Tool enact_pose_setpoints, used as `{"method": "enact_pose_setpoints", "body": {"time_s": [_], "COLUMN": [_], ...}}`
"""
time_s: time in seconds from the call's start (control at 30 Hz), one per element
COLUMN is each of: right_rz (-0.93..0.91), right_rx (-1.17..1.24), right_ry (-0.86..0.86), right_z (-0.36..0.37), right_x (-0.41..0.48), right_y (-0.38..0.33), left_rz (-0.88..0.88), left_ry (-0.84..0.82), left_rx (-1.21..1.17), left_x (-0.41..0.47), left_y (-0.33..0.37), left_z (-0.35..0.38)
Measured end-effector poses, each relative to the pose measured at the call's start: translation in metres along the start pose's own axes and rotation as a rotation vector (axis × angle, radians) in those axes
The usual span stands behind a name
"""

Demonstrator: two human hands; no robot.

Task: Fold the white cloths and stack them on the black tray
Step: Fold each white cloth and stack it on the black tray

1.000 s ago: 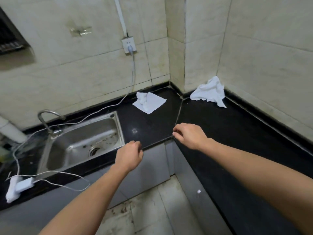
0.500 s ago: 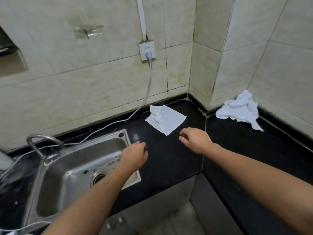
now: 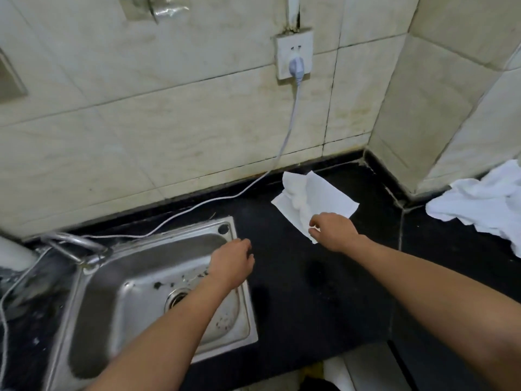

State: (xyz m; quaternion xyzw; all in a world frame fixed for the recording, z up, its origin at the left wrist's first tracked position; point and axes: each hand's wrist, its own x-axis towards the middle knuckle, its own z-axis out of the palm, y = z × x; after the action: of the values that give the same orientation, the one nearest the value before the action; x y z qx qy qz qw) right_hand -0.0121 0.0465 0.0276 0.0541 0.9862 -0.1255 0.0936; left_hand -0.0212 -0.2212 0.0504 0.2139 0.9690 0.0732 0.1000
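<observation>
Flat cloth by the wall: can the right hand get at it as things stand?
Most likely yes. The right hand is over the near corner of the flat cloth, with nothing between them. Whether it pinches that corner yet, I cannot tell.

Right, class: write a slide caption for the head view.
Right hand at the near corner of a white cloth on the black counter; left hand over the sink rim.

One camera only, worn on the person's head, looks forward and down at the black tabletop [image 3: 310, 300]. It sits close: sink [image 3: 180, 234] at lower left, white cloth [image 3: 324, 196] near mid-frame, tiled wall [image 3: 169, 122] filling the top.
</observation>
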Motion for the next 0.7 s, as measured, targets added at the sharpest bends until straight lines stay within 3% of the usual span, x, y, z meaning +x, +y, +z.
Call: {"method": "enact_pose_setpoints", "body": {"time_s": [0.23,0.4,0.53,0.7], "right_rz": [0.037,0.128,0.135,0.156], "right_rx": [0.006,-0.038,0.044,0.329], "right_ry": [-0.131,-0.212,-0.088,0.155], "right_z": [0.031,0.062,0.066,0.032], "right_x": [0.11,0.136,0.142,0.126], "right_y": [-0.009,-0.01,-0.009,-0.008], "left_rz": [-0.132,-0.193,-0.201,-0.132], "left_ry": [-0.044,-0.094,-0.107,-0.135], "left_rx": [0.012,-0.021,-0.067,-0.043], "left_x": [0.036,0.038,0.037,0.039], "left_y": [-0.032,-0.044,-0.056,-0.06], "left_z": [0.008,0.021,0.029,0.033]}}
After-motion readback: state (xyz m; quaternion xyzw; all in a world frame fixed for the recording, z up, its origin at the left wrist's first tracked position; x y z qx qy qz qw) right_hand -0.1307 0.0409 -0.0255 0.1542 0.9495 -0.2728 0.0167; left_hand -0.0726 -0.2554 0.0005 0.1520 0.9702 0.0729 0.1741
